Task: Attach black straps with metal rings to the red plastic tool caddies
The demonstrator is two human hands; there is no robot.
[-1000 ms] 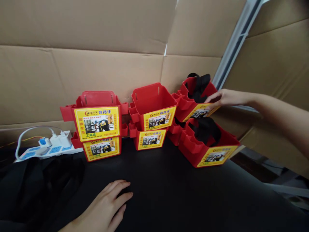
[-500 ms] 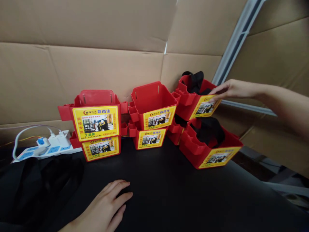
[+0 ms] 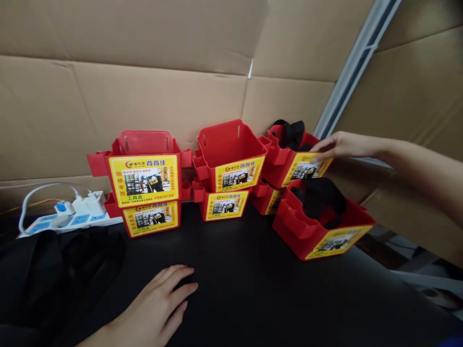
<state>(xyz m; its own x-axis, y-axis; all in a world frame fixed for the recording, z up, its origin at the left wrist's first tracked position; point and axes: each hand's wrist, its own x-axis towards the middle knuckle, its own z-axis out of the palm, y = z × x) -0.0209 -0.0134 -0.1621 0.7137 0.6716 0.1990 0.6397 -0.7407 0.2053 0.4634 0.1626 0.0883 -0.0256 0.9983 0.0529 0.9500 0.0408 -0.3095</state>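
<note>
At the back right, my right hand grips the front rim of a red plastic tool box with a yellow label and black straps inside. That box rests on or just above a lower red box, partly hidden. In front and to the right stands another red tool box holding a black strap; nothing touches it but the table. My left hand lies on the black table, fingers spread, holding nothing.
Two stacks of red tool boxes stand further left: one in the middle, one at left. A white power strip with plugs and cables sits behind a heap of black straps. Cardboard walls the back; a metal post rises at right.
My right hand has lowered the gripped box onto or close to the box beneath. The front right box has shifted right and toward me. My left hand has hardly moved.
</note>
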